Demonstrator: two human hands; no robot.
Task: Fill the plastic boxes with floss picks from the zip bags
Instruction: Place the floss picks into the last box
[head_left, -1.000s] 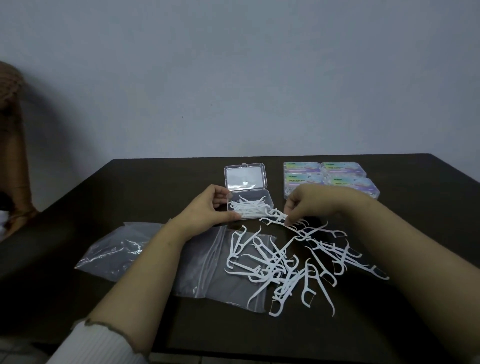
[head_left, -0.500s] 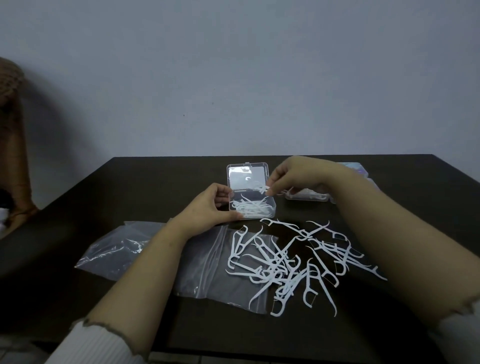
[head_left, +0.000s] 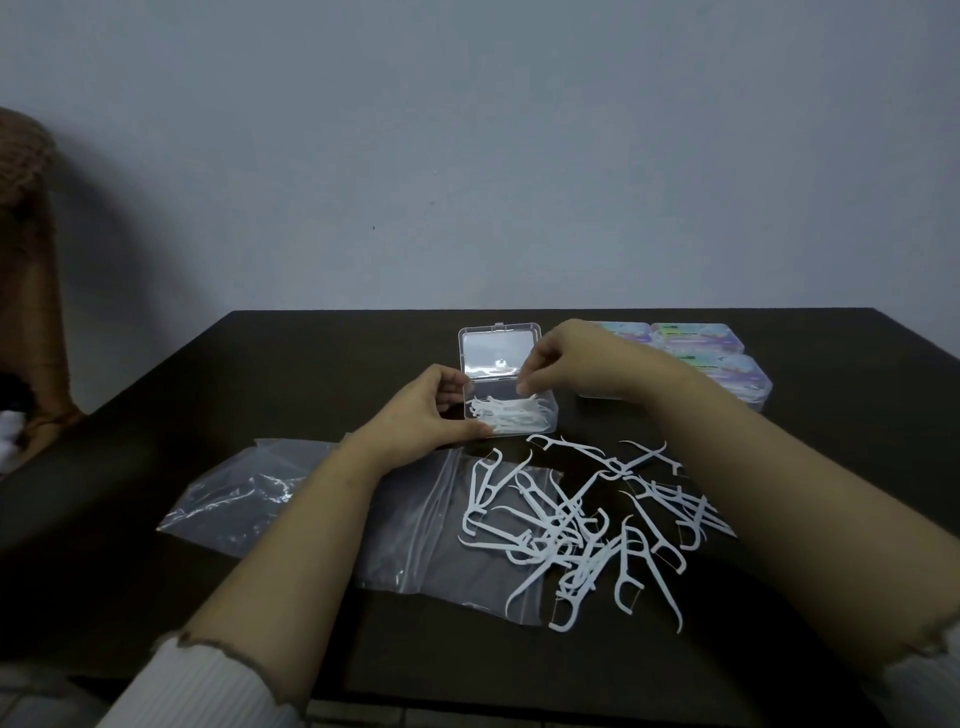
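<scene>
On desk (head_left: 311, 364): left hand (head_left: 426, 410) gripping open clear box (head_left: 511, 410), steadying it; right hand (head_left: 561, 358) above, fingers curled, contents indiscernible; loose floss picks (head_left: 571, 525) awaiting.

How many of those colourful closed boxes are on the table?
3 show: one at the far right, one nearer it, one beside them half behind the right hand. More may be hidden.

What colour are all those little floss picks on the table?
White. The loose floss picks show clearly against the dark table in the head view.
</scene>
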